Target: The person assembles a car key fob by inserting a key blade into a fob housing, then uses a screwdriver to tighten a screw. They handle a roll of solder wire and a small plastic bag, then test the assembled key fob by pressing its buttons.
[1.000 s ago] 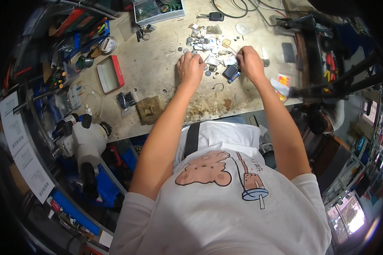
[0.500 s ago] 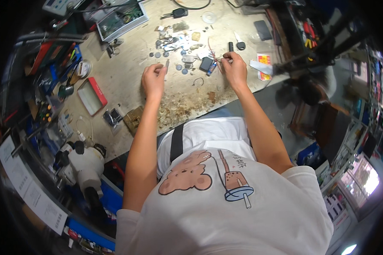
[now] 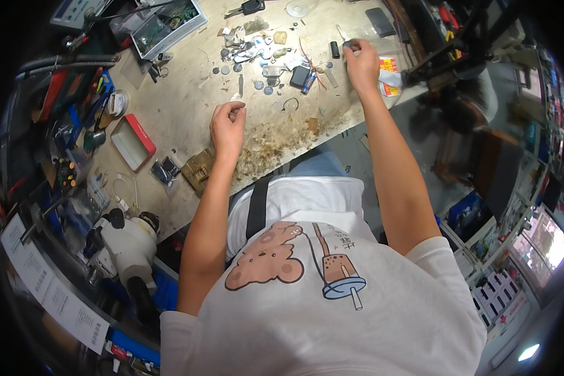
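My right hand is at the back right of the workbench, its fingers closed on the dark head of a car key; the metal blade points away from me. My left hand rests low over the bench with curled fingers, and whatever they may hold is hidden. Just beyond its fingertips lie a slim grey blade-like tool and a small white scrap. Between the hands are a black square case, a blue cylindrical battery with red wires, and a small flat pale strip.
Several coin-like discs and white scraps lie mid-bench. A black cylinder stands beside the right hand. Farther off are another car key and a dark phone-like slab. A red-rimmed box and a white microscope are at left.
My right hand has moved away and rightward from beside the battery wires to the car key, and the pale strip now shows on the bench. My left hand has drawn slightly back from the grey tool.
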Action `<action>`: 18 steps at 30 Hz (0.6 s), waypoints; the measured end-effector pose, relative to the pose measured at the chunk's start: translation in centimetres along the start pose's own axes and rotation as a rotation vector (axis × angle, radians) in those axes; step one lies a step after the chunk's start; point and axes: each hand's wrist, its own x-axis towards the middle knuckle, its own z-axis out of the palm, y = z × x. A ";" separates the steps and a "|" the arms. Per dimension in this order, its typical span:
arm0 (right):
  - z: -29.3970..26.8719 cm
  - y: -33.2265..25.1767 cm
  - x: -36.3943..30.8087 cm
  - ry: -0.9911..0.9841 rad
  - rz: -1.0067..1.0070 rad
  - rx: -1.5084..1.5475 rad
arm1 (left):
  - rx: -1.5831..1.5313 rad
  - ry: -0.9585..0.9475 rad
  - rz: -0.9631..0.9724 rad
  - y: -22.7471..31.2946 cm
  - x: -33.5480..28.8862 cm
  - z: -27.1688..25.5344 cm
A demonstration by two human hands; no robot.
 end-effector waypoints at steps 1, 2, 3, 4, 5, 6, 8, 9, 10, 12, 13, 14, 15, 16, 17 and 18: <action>0.1 -0.4 0.2 0.034 0.014 -0.103 | 0.002 0.002 -0.015 0.0 -0.3 -0.1; 0.2 -0.7 0.4 0.007 0.047 -0.146 | 0.005 0.009 -0.028 0.3 -0.5 -0.2; 0.3 -0.9 0.6 -0.020 0.079 -0.191 | 0.008 0.016 -0.041 0.5 -0.7 -0.2; 0.5 -0.9 0.9 -0.046 0.110 -0.236 | 0.005 0.019 -0.037 0.8 -0.9 -0.1; 0.6 -0.6 1.1 -0.099 0.127 -0.235 | 0.002 0.026 -0.035 1.3 -1.1 0.2; 0.6 -0.1 1.2 -0.142 0.114 -0.233 | -0.002 0.030 -0.033 1.9 -1.4 0.6; 0.2 0.7 1.2 -0.230 0.089 -0.227 | 0.046 -0.004 -0.010 3.3 -1.5 2.0; 0.0 1.0 0.8 -0.243 0.025 -0.209 | 0.080 -0.012 0.024 3.7 -1.3 3.1; -0.3 1.3 0.4 -0.258 0.013 -0.166 | 0.115 -0.023 0.059 4.2 -1.2 4.2; -0.9 2.2 -0.2 -0.282 -0.009 -0.081 | 0.301 -0.049 0.087 6.3 -0.5 6.5; -1.0 3.0 -0.5 -0.260 -0.051 -0.067 | 0.396 0.062 0.212 6.7 0.0 7.9; -1.5 3.1 -0.9 -0.263 -0.060 -0.042 | 0.456 0.079 0.195 7.4 0.5 8.9; -2.2 3.1 -1.4 -0.268 -0.069 -0.017 | 0.516 0.097 0.176 8.2 0.9 9.8; -2.9 3.0 -2.1 -0.273 -0.078 0.008 | 0.575 0.115 0.157 8.7 1.4 10.4; -3.6 2.8 -2.7 -0.307 -0.081 0.006 | 0.598 0.107 0.135 8.8 1.7 11.0; -4.1 2.9 -3.4 -0.332 -0.093 0.022 | 0.630 0.112 0.113 8.9 1.9 11.4</action>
